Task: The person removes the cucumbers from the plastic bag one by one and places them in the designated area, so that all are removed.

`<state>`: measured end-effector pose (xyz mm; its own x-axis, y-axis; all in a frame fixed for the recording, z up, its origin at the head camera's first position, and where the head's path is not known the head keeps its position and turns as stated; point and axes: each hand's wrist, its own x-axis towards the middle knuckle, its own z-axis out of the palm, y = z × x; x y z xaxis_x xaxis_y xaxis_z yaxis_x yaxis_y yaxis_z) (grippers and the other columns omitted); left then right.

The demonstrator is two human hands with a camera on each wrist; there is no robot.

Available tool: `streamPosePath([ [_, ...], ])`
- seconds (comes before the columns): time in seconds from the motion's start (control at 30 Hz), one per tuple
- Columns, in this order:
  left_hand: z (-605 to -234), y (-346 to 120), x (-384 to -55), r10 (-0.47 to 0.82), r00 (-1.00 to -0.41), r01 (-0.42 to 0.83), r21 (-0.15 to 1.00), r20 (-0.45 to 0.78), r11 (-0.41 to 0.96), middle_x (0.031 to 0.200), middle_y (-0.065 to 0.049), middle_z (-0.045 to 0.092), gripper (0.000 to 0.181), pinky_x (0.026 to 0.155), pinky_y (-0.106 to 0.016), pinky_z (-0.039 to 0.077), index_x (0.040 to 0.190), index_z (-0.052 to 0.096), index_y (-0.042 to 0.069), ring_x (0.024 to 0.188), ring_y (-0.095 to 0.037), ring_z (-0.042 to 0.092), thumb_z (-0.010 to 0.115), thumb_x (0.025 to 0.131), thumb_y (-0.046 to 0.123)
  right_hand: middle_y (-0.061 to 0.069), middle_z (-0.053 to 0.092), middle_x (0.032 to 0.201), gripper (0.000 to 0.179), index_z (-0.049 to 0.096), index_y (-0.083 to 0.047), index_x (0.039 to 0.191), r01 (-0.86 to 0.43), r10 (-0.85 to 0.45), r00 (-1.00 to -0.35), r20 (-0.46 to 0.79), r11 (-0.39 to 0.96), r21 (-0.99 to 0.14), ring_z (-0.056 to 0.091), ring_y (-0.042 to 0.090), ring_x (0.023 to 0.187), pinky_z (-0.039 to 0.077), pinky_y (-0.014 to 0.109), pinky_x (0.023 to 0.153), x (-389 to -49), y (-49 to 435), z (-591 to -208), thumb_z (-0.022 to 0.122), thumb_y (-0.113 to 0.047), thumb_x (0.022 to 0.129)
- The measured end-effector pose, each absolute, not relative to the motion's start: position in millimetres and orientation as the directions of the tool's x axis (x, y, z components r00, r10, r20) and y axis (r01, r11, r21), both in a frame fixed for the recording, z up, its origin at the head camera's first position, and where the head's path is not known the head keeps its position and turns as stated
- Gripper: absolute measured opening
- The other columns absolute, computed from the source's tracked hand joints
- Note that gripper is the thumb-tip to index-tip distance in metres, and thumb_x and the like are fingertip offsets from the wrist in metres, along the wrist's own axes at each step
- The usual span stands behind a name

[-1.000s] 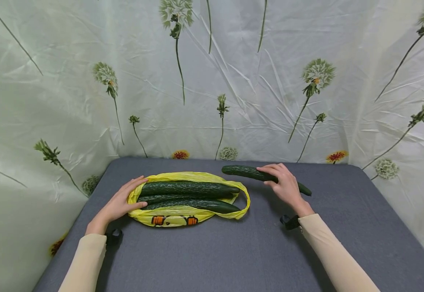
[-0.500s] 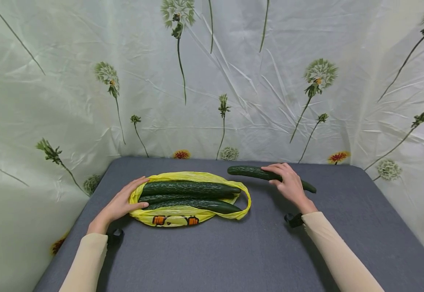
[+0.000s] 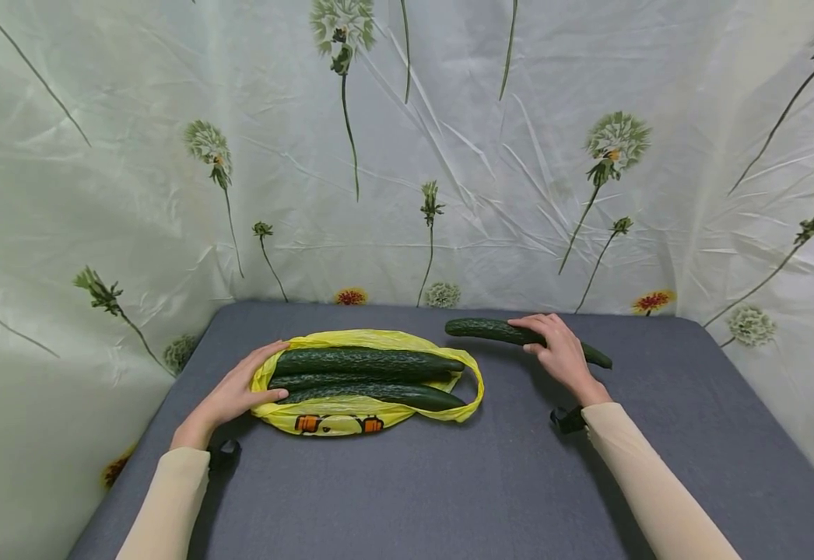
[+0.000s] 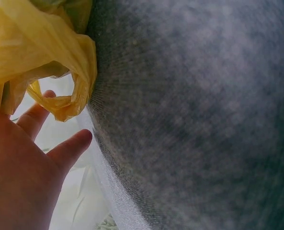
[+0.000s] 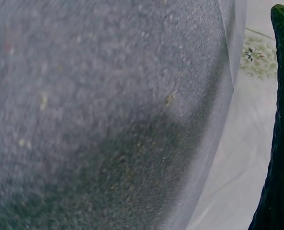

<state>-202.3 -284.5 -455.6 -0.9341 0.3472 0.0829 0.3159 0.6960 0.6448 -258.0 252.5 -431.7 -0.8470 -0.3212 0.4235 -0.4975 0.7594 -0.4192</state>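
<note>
A yellow plastic bag [image 3: 340, 406] lies on the grey table with its mouth facing up. Several dark green cucumbers [image 3: 372, 362] lie side by side inside, pointing left to right. At the bag's left end my left hand [image 3: 228, 398] rests with thumb and fingers spread, touching its rim. The left wrist view shows the thumb [image 4: 71, 149] straight beside the yellow plastic [image 4: 46, 43]. To the right of the bag, my right hand [image 3: 557, 354] grips another cucumber [image 3: 484, 329] around its middle. That cucumber slants, its right end nearer me, and casts a shadow below.
The grey cloth-covered table [image 3: 407, 490] reaches back to a pale curtain [image 3: 491, 179] printed with dandelions. Its back edge runs just behind the bag and the held cucumber. A loop of the bag [image 3: 478, 381] sticks out to the right.
My right hand has shifted slightly to the right with the cucumber, farther from the bag. My left hand and the bag keep their places; the view has moved a little.
</note>
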Motion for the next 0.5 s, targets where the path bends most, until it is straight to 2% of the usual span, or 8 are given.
streamPosePath([
  [0.5, -455.1, -283.1, -200.6, 0.332, -0.942, 0.269, 0.699, 0.048, 0.663, 0.153, -0.018, 0.024, 0.076, 0.097, -0.070, 0.022, 0.152, 0.028, 0.018, 0.137, -0.046, 0.019, 0.069, 0.089, 0.033, 0.011, 0.061, 0.122, 0.045, 0.065, -0.012, 0.126, -0.431, -0.300, -0.890, 0.343, 0.798, -0.420, 0.051, 0.027, 0.095, 0.036, 0.036, 0.061, -264.3, 260.3, -437.2, 0.069, 0.002, 0.084],
])
